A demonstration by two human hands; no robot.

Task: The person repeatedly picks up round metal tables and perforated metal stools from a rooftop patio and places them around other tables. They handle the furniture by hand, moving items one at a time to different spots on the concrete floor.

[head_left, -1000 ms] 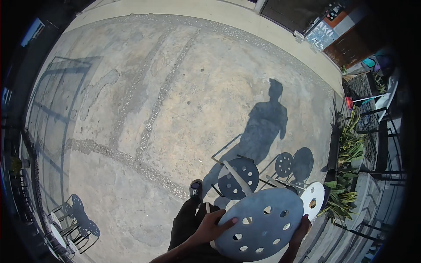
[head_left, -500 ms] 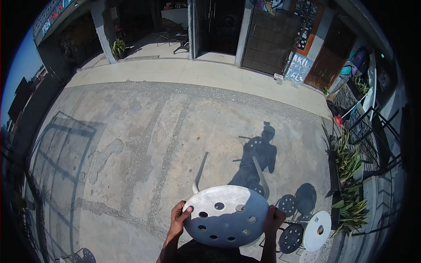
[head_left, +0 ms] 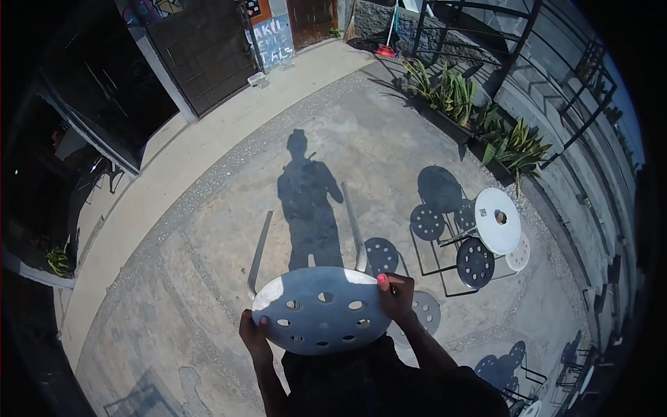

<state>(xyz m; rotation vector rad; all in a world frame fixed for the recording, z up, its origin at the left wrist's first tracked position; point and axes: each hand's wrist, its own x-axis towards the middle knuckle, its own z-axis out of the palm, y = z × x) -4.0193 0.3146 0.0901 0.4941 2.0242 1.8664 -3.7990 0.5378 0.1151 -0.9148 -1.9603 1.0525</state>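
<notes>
A pale round stool (head_left: 323, 340) with a ring of holes in its seat is held in front of my body. Two of its metal legs point away from me over the concrete. My left hand (head_left: 256, 336) grips the left rim, thumb on top of the seat. At the right rim, my right hand (head_left: 399, 295) is closed round the edge, its thumb pressed at the upper side. Most of the seat lies in shade, with bright patches along the far edge. Fingers beneath the seat are hidden.
To the right stand a round white table (head_left: 511, 229) with a central hole, a black stool (head_left: 476, 263) with holes and a white stool (head_left: 519, 254). Beyond them, planters with spiky plants (head_left: 451, 97) line steps (head_left: 556, 139). More furniture (head_left: 531, 409) stands at lower right.
My view has turned to the right, bringing the table, stools and planters closer to the middle. The held stool has turned along with me, both hands still on its rim.
</notes>
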